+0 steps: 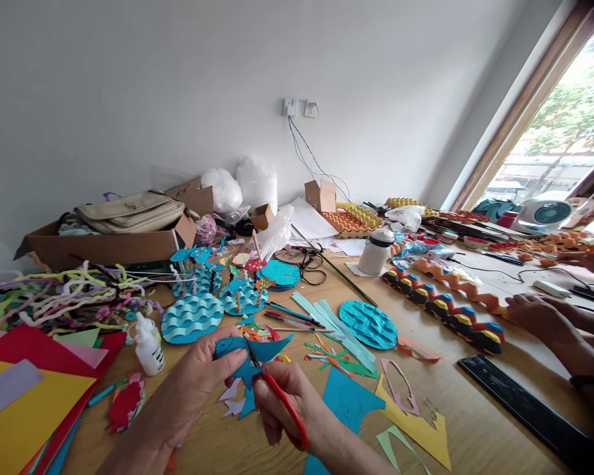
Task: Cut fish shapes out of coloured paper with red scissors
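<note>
My left hand [198, 376] pinches a piece of blue paper [230, 344], partly cut, with a pointed tail sticking out to the right. In my right hand [297, 399] is a pair of scissors [297, 422] with red handles, its dark blades lying against the paper. Beneath my hands are small purple paper scraps [233, 406]. A larger blue sheet [349, 399] with pencil lines lies right of my right hand. Beside it is a cut yellow sheet [420, 429]. A white glue bottle [149, 346] stands left of my left hand.
Coloured paper sheets [30, 422] are piled at the left, below fuzzy pipe cleaners [69, 297]. Blue wavy discs [192, 316] sit mid-table. A white jar [376, 252] stands behind. At the right, another person's hands [534, 316] rest near painted egg-carton strips [445, 307] and a black bar [519, 409].
</note>
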`<state>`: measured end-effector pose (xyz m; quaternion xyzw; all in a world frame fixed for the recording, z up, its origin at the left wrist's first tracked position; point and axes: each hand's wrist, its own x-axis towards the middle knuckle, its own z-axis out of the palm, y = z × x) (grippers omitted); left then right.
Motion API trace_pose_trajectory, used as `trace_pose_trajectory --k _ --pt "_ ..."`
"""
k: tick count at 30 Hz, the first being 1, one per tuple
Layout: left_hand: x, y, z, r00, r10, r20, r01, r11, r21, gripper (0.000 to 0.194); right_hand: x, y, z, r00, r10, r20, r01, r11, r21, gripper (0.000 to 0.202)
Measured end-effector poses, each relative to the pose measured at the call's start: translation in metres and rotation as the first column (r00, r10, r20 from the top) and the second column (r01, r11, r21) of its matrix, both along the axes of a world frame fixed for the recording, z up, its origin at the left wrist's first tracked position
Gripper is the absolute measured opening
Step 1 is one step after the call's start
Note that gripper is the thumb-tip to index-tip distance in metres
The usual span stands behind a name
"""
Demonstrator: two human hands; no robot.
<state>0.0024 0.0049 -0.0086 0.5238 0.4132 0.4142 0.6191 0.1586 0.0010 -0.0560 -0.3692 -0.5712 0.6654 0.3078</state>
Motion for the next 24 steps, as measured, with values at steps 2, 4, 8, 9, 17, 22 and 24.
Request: trace_pose_trajectory --k 2,4,8,9,17,22,24 --pt "-0.001 0.0 0.001 1.0 -0.002 -0.006 0.002 1.0 0.009 0.015 0.0 0.0 -0.001 1.0 0.009 0.002 -0.009 1.0 0.005 0.057" --pt "-0.002 0.0 0.002 1.0 -0.008 -0.014 0.009 1.0 0.01 0.017 0.0 0.0 0.0 1.0 0.018 0.003 -0.018 1.0 0.01 0.057" --pt "-0.003 0.0 0.005 0.999 0.005 -0.054 -0.004 1.0 0.012 0.019 0.0 -0.001 0.002 0.999 0.032 0.001 -0.032 0.999 0.015 0.058" --pt "-0.003 0.0 0.006 0.998 0.013 -0.065 -0.013 1.0 0.008 0.019 0.0 -0.001 0.003 0.999 0.037 -0.001 -0.037 0.999 0.018 0.058" --pt "-0.01 0.002 0.002 0.998 -0.031 -0.06 0.031 1.0 0.0 0.016 0.0 0.0 -0.002 0.998 0.055 0.029 -0.055 0.998 0.015 0.058" --pt "-0.013 0.003 -0.001 0.997 -0.046 -0.055 0.045 0.999 -0.01 0.015 0.0 0.001 -0.002 0.997 0.036 0.074 -0.037 0.999 0.008 0.058" --pt "-0.011 0.003 0.0 0.999 0.007 -0.051 -0.008 1.0 -0.021 0.015 -0.001 0.001 0.001 0.996 0.034 0.079 -0.035 0.999 0.013 0.06"
